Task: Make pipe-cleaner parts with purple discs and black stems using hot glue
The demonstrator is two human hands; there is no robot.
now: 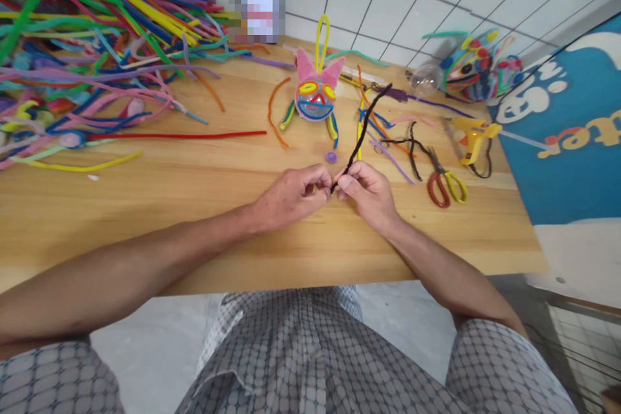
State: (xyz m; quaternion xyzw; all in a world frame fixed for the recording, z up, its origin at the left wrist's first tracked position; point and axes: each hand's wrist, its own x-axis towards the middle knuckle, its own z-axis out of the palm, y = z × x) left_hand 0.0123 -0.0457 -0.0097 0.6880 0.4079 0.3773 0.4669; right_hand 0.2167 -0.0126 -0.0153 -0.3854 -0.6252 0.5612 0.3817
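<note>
Both my hands meet over the front middle of the wooden table (194, 207). My left hand (291, 197) and my right hand (366, 194) pinch the lower end of a black pipe cleaner (363, 126), fingers pressed together. The black pipe cleaner rises away from the hands, up and to the right. Just behind the hands lies a small purple bead (330, 156). Farther back stands a pipe-cleaner figure (315, 98) with pink ears, a yellow loop on top and a round painted face.
A large heap of coloured pipe cleaners (87, 45) covers the left back of the table. A long red pipe cleaner (184, 136) lies in front of it. Red-and-yellow scissors (444, 182), a yellow glue gun (473, 139) and a second colourful figure (473, 68) sit on the right.
</note>
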